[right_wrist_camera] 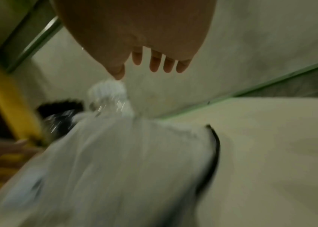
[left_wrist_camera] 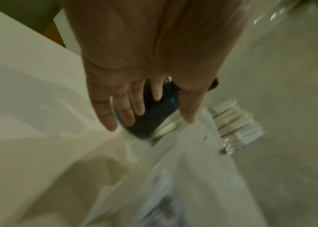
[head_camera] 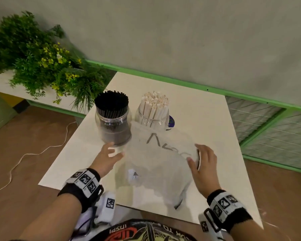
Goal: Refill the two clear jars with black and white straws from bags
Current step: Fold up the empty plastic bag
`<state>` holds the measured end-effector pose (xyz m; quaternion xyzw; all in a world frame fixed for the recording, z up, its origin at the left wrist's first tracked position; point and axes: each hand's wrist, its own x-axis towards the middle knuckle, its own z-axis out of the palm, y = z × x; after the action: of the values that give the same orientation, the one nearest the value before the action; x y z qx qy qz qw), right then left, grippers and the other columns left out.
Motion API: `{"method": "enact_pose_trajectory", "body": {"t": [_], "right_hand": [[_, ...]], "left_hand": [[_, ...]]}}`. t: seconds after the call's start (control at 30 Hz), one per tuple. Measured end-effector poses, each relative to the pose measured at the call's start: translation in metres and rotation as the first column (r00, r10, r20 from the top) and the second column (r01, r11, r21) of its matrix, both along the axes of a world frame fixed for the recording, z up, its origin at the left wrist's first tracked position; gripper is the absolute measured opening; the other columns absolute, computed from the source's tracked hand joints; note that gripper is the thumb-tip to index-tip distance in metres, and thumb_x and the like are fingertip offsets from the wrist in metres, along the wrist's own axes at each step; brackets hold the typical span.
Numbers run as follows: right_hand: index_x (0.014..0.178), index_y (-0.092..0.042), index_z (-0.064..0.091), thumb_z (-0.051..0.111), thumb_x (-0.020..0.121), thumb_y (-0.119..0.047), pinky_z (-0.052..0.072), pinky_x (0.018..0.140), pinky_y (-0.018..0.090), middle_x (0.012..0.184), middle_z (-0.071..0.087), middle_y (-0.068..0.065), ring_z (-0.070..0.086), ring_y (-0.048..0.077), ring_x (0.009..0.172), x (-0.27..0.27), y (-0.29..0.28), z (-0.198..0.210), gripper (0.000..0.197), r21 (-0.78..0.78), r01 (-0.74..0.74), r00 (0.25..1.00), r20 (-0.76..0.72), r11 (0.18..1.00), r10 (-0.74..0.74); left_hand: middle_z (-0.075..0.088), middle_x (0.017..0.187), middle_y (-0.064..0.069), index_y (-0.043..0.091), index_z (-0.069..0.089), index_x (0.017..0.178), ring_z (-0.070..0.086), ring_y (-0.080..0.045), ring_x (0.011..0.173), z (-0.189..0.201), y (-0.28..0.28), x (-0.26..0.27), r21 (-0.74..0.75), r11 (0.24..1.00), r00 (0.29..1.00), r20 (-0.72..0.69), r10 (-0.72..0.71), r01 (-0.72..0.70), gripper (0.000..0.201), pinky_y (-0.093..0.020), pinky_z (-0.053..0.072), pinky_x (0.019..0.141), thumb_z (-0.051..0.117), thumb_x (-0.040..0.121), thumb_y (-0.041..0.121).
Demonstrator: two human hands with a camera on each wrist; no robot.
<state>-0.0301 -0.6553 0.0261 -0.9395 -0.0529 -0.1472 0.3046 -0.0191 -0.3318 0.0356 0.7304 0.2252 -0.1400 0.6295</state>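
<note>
Two clear jars stand at the back of the white table (head_camera: 207,122). The left jar (head_camera: 112,122) (left_wrist_camera: 154,122) (right_wrist_camera: 60,113) is packed with black straws, the right jar (head_camera: 153,112) (left_wrist_camera: 235,121) (right_wrist_camera: 109,98) with white straws. A limp clear plastic bag (head_camera: 156,162) (left_wrist_camera: 193,176) (right_wrist_camera: 125,161) with grey markings lies in front of them. My left hand (head_camera: 115,150) (left_wrist_camera: 150,121) hovers with straight fingers at the bag's left edge, close to the black jar's base. My right hand (head_camera: 195,153) (right_wrist_camera: 144,72) is spread at the bag's right edge, holding nothing.
A leafy plant (head_camera: 38,58) in a white planter overhangs the table's back left corner. A green rail (head_camera: 163,79) and wire-mesh panels (head_camera: 276,127) run behind and to the right. A white cable (head_camera: 24,157) lies on the brown floor at the left. A small dark blue object (head_camera: 171,121) sits behind the white jar.
</note>
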Motion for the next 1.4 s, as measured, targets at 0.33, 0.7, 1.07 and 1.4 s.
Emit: {"method": "enact_pose_trajectory", "body": {"t": [0.33, 0.7, 1.07, 1.4], "right_hand": [[0.150, -0.035, -0.014, 0.001, 0.059, -0.090, -0.004, 0.117, 0.048, 0.156, -0.030, -0.003, -0.022, 0.030, 0.145, -0.041, 0.026, -0.089, 0.107, -0.420, -0.472, 0.708, -0.705, 0.775, 0.049], [0.150, -0.042, -0.004, 0.044, 0.077, -0.070, 0.001, 0.117, 0.040, 0.160, -0.010, -0.002, -0.012, 0.026, 0.146, -0.060, -0.062, -0.094, 0.092, -0.421, -0.673, 0.701, -0.625, 0.608, 0.344], [0.077, -0.018, 0.064, 0.047, 0.097, -0.021, 0.048, 0.073, 0.029, 0.079, 0.066, 0.004, 0.060, 0.023, 0.078, -0.028, -0.043, -0.032, 0.026, 0.113, -0.041, 0.644, -0.757, 0.993, 0.112], [0.085, -0.005, 0.056, 0.040, 0.100, -0.019, 0.047, 0.086, 0.035, 0.092, 0.060, 0.014, 0.058, 0.027, 0.090, -0.006, -0.047, -0.028, 0.026, 0.159, 0.165, 0.475, -0.878, 0.973, 0.062]], "left_hand": [[0.060, 0.091, -0.016, 0.007, 0.064, 0.094, 0.059, -0.022, 0.064, -0.058, -0.016, -0.013, 0.223, 0.867, 0.883, -0.273, -0.383, 0.445, 0.016, -0.026, 0.045, 0.059, 0.058, 0.092, 0.022], [0.054, 0.064, -0.014, 0.003, 0.052, 0.090, 0.043, -0.010, 0.034, -0.048, 0.055, -0.032, 0.015, 1.000, 0.959, -0.284, -0.007, 0.012, 0.007, -0.019, 0.047, 0.042, 0.049, 0.094, -0.002], [0.006, 0.157, -0.001, 0.035, -0.005, 0.150, 0.031, -0.031, 0.133, -0.058, 0.039, -0.041, 0.824, 0.345, 0.687, -0.073, -0.723, 0.449, 0.120, -0.041, 0.031, 0.111, 0.081, 0.067, 0.026], [0.061, 0.117, 0.018, 0.041, 0.066, 0.087, 0.055, -0.012, 0.112, -0.050, -0.006, -0.045, 0.923, 0.100, 0.201, 0.025, -0.979, 0.372, 0.020, -0.031, 0.030, 0.095, 0.048, 0.078, 0.039]]}}
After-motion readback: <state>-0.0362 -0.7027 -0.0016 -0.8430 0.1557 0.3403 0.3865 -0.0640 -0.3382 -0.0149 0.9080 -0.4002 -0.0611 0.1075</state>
